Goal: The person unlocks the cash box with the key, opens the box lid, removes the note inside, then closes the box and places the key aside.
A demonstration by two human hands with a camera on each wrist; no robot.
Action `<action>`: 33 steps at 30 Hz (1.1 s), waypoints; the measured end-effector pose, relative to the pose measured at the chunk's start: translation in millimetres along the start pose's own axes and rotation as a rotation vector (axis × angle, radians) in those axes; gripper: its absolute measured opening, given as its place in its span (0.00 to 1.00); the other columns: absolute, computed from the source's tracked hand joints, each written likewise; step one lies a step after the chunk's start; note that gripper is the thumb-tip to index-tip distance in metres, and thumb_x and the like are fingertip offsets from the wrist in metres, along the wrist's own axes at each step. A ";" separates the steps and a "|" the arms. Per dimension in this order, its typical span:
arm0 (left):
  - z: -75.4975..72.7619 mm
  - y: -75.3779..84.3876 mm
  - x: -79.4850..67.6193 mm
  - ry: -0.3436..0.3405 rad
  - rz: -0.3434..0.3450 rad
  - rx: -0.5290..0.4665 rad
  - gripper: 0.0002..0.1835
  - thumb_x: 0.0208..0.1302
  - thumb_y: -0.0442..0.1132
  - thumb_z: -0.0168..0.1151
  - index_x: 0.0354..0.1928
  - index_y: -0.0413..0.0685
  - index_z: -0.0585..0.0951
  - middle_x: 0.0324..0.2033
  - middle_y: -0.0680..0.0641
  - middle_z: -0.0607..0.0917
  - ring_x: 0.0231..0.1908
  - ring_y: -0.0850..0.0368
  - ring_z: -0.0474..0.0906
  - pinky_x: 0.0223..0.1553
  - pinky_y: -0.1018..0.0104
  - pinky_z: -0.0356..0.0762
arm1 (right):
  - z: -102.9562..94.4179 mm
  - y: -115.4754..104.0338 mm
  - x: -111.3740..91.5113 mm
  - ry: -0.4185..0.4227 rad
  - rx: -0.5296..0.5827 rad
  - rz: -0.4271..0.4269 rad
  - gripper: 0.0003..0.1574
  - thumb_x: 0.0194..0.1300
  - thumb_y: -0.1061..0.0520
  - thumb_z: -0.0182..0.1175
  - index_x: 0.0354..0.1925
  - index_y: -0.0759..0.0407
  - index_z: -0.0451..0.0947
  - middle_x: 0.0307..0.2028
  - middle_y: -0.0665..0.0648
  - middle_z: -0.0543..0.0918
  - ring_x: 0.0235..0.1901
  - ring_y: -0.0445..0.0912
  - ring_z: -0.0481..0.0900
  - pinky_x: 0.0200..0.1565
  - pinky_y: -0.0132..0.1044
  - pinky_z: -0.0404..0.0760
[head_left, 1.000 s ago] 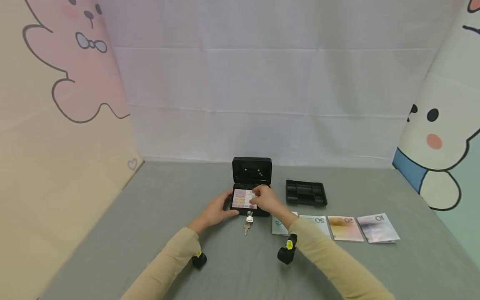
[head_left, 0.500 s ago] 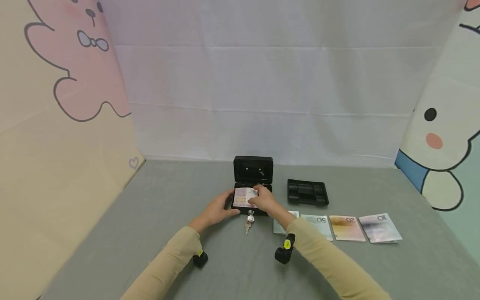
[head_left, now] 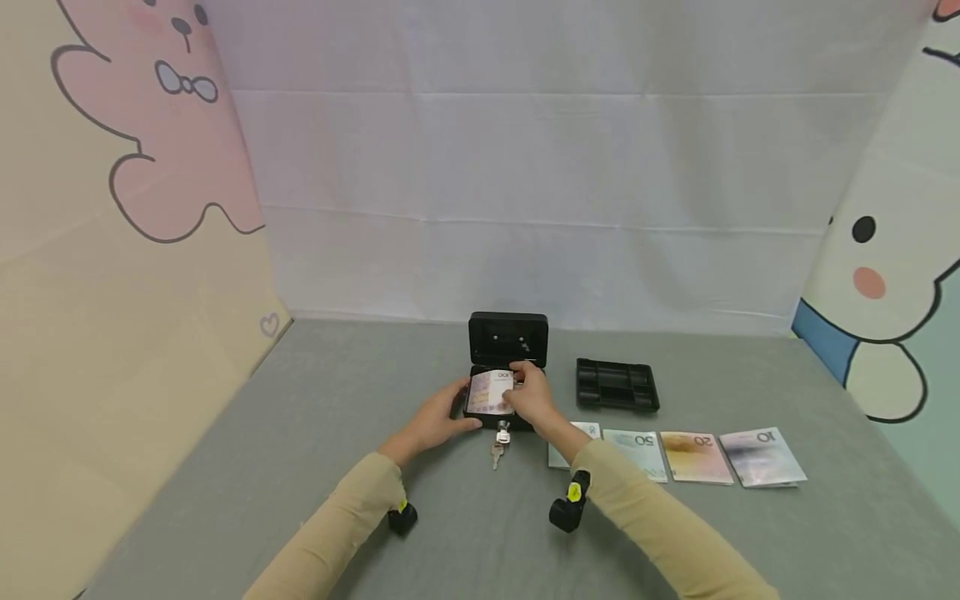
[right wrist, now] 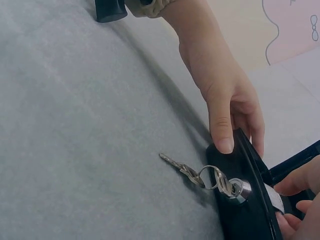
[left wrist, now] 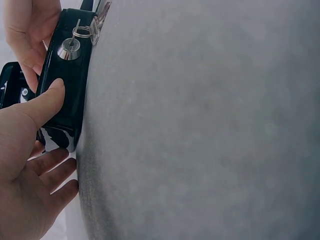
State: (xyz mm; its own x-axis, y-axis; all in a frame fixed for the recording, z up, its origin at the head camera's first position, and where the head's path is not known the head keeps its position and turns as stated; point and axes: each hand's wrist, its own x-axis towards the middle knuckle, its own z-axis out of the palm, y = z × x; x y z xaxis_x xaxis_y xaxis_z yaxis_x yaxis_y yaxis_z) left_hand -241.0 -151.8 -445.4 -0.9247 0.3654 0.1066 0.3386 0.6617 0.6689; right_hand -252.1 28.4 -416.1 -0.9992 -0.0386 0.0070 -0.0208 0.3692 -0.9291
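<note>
A black cash box [head_left: 508,340] stands on the grey table with its lid raised. My left hand [head_left: 431,422] grips its front left corner, thumb on the front wall and fingers along the side. Inside the box lies a pinkish 100 banknote [head_left: 486,393], bent slightly upward. My right hand [head_left: 534,400] pinches its right edge between thumb and fingers; only a sliver of the banknote [right wrist: 274,199] shows in the right wrist view. Keys [head_left: 497,452] on a ring hang from the front lock [right wrist: 241,190].
A black compartment tray [head_left: 617,385] lies right of the box. Toward the front right, a row holds a greenish banknote [head_left: 585,430] partly hidden by the right arm, a 50 banknote [head_left: 636,454], a 20 banknote [head_left: 696,458] and a 10 banknote [head_left: 763,457].
My right hand has moved slightly up and away, and the 100 banknote now bends upward and shows more of its number. My left hand keeps its hold on the box.
</note>
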 end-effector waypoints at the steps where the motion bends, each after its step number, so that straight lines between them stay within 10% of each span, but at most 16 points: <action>1: 0.3 -0.3 0.2 0.002 0.001 0.000 0.40 0.54 0.43 0.66 0.64 0.32 0.60 0.61 0.36 0.67 0.62 0.45 0.61 0.61 0.53 0.60 | 0.0 0.5 0.3 0.010 0.012 0.003 0.34 0.46 0.76 0.54 0.56 0.72 0.66 0.44 0.67 0.71 0.32 0.50 0.73 0.25 0.32 0.74; 17: 0.6 0.9 0.6 0.001 -0.004 -0.008 0.40 0.54 0.42 0.67 0.63 0.31 0.60 0.61 0.36 0.66 0.62 0.44 0.60 0.61 0.52 0.59 | 1.3 0.1 1.3 0.047 0.035 0.044 0.30 0.46 0.75 0.52 0.52 0.75 0.69 0.29 0.58 0.74 0.22 0.43 0.69 0.18 0.28 0.69; 33: 0.1 1.7 0.7 -0.014 0.000 -0.025 0.40 0.54 0.42 0.66 0.65 0.35 0.60 0.61 0.37 0.66 0.62 0.45 0.61 0.61 0.52 0.61 | -5.3 -2.9 -2.1 0.032 0.201 0.050 0.32 0.51 0.77 0.49 0.57 0.73 0.65 0.36 0.65 0.72 0.22 0.45 0.72 0.22 0.31 0.78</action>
State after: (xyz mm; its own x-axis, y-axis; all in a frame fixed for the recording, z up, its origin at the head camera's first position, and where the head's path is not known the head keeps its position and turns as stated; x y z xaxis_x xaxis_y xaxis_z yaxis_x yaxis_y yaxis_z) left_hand -241.0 -150.4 -444.2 -0.9223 0.3744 0.0960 0.3336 0.6455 0.6871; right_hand -250.1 32.3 -411.4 -0.9995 0.0056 -0.0322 0.0327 0.1775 -0.9836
